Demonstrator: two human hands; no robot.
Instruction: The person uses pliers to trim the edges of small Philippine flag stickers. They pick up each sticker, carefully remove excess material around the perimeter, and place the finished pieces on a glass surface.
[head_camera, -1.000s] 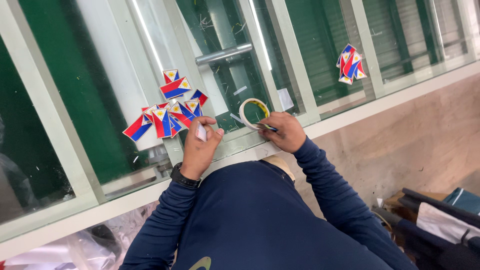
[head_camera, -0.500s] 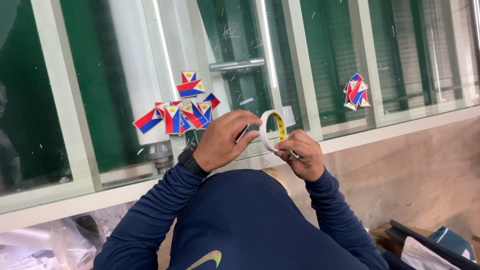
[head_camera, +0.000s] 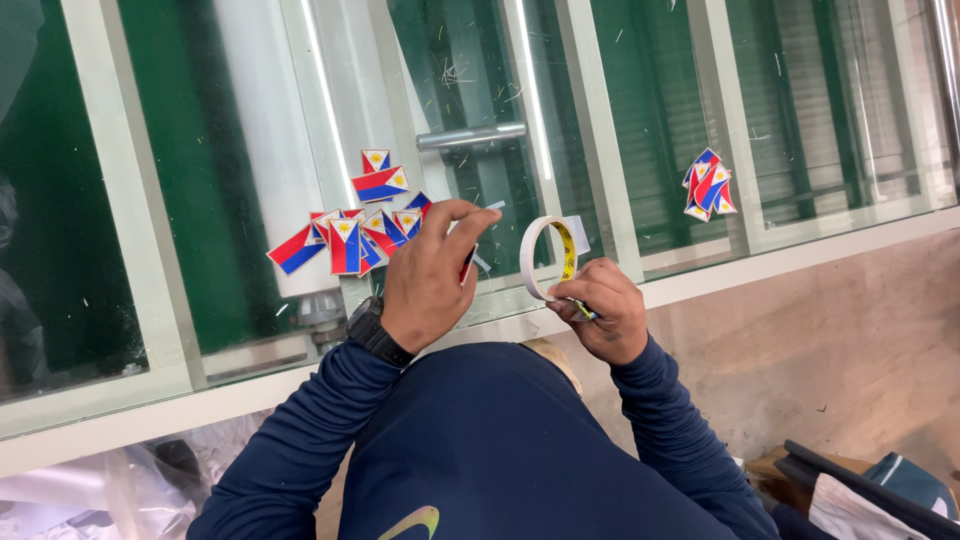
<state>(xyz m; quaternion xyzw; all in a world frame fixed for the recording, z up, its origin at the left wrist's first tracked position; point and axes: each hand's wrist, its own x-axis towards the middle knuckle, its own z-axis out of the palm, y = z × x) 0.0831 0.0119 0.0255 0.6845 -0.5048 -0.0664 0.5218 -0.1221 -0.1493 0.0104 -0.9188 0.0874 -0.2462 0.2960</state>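
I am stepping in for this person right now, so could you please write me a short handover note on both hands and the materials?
Left hand: raised by the glass, fingertips pinching a small strip of tape beside the larger cluster of paper flags.
Right hand: gripping the tape roll upright at its lower edge.
Done: two flag clusters are on the glass, the larger one at left, a smaller cluster to the right.
Left: the pinched strip is not yet pressed down.
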